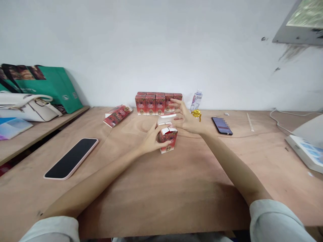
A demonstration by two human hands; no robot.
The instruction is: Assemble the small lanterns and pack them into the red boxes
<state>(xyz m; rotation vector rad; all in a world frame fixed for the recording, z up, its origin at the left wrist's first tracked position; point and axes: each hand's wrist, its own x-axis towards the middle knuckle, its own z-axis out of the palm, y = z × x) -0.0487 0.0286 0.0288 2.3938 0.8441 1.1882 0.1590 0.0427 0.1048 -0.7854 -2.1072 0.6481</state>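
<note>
My left hand (152, 139) is wrapped round a small red carton (169, 141) that stands on the wooden table, its white top flaps raised. Beside the upright lid flap, my right hand (185, 117) has its fingers spread and grips nothing that I can see; whether a fingertip touches the flap I cannot tell. Behind the hands, several matching red cartons (150, 105) stand in rows against the wall. A small gold object (196, 113) sits just beyond my right wrist. To the left lie flattened red cartons (118, 115).
A clear bottle (196, 101) stands by the wall. Phones lie at left (72, 159) and right (222, 125). On the far left are a white handbag (30, 107) and a green bag (57, 87). A white box (305, 151) and a cable (280, 122) occupy the right side.
</note>
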